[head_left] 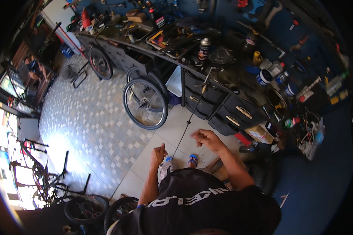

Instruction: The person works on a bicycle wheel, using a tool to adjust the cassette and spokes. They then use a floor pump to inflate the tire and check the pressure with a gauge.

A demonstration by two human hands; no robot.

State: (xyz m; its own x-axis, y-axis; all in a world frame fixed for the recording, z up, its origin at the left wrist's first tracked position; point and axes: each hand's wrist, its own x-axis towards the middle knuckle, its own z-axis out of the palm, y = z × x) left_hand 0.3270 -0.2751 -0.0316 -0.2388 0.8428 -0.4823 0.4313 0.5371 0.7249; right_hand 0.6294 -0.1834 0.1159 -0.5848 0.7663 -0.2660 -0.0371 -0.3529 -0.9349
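Left hand [157,155] and right hand [209,140] on either side of a thin rod [183,131] by a workshop bench [117,55]

At far left, a bicycle frame [38,170] stands in bright light, with a seated person [35,69] beyond it. Next, a wheel [86,208] lies low on the left. Another wheel [91,58] leans at the bench's left end, and a silver-rimmed wheel [125,102] stands against the bench's front.

The left hand is just left of the rod, fingers curled, thumb raised. The rod, perhaps a taut cable, slants from a metal tool [206,79] at the bench's front edge down to near the wearer's feet in blue sandals [192,160]; it carries a small black knob [188,122]. A spray can [203,50] stands on the bench above. The right hand is right of the rod, fingers bent, thumb near the fingertips. Whether either hand pinches anything, I cannot tell.

Farther right are drawers [222,111] under the bench, a white tub [264,77] on top, and a cardboard box [259,134] near its lower right corner.
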